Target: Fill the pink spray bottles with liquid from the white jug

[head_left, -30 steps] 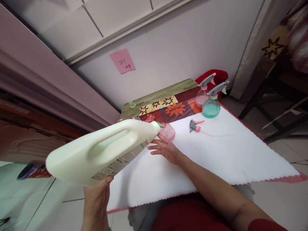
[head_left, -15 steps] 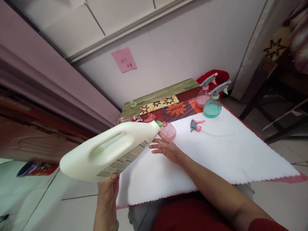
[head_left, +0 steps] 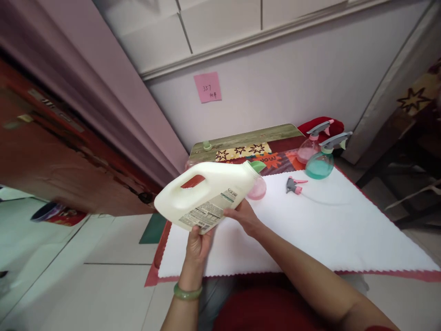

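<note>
My left hand (head_left: pixel 197 244) grips the base of a large white jug (head_left: pixel 206 195), tilted with its green neck over a small pink bottle (head_left: pixel 257 188) on the white cloth (head_left: pixel 310 225). My right hand (head_left: pixel 244 215) rests fingers against the jug's labelled side, just below the pink bottle. A loose grey-and-pink spray head (head_left: pixel 295 185) with its tube lies on the cloth to the right.
A pink spray bottle (head_left: pixel 308 149) and a teal spray bottle (head_left: pixel 322 162) stand at the far right of the small table (head_left: pixel 241 138). A green cap (head_left: pixel 206 145) lies at the table's back left. A pink note (head_left: pixel 207 87) is on the wall. Dark furniture stands at right.
The jug has moved right and closer over the table, its base lower. My right hand has shifted from beside the pink bottle onto the jug's side. The camera view panned left.
</note>
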The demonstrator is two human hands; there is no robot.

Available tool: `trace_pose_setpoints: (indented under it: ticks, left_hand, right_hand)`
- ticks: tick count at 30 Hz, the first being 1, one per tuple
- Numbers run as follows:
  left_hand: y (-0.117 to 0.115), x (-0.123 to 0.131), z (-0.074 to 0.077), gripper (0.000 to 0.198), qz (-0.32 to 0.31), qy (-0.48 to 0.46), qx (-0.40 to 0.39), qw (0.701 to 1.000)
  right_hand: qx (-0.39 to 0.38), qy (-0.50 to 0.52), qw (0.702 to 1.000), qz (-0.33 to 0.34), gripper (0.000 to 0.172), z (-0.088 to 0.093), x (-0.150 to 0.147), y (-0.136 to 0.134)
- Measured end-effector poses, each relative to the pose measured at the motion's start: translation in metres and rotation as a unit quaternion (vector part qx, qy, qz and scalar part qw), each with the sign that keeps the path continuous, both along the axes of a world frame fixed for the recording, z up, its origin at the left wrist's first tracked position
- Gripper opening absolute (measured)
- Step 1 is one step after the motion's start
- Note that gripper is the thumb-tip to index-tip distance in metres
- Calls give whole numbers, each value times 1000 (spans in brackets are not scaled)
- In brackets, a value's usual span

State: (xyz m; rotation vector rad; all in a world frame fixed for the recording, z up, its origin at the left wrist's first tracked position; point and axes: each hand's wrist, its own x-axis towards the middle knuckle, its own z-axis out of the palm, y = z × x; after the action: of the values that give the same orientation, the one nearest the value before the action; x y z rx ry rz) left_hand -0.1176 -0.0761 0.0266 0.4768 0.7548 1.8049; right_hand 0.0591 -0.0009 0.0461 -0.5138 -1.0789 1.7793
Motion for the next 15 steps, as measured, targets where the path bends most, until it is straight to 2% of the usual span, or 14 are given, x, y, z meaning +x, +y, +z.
trace_pose_setpoints:
  ticks: [4,8,12,15]
  left_hand:
    - [3,19,8,81,-18,28,0,999]
    - [7,28,23,83,-29,78,10,996]
    - [9,16,32,73,5,128,-22,992]
    - [10,-4,31,70,36,126,-38,991]
  right_hand:
    - [-23,63,996,-49,69,25,-16,-7]
    - [24,42,995,-89,75,44,-21,-1]
    - [89,-40,991,-94,77,54,-24,16]
    - [135,-97,982,-92,82,53,-31,31]
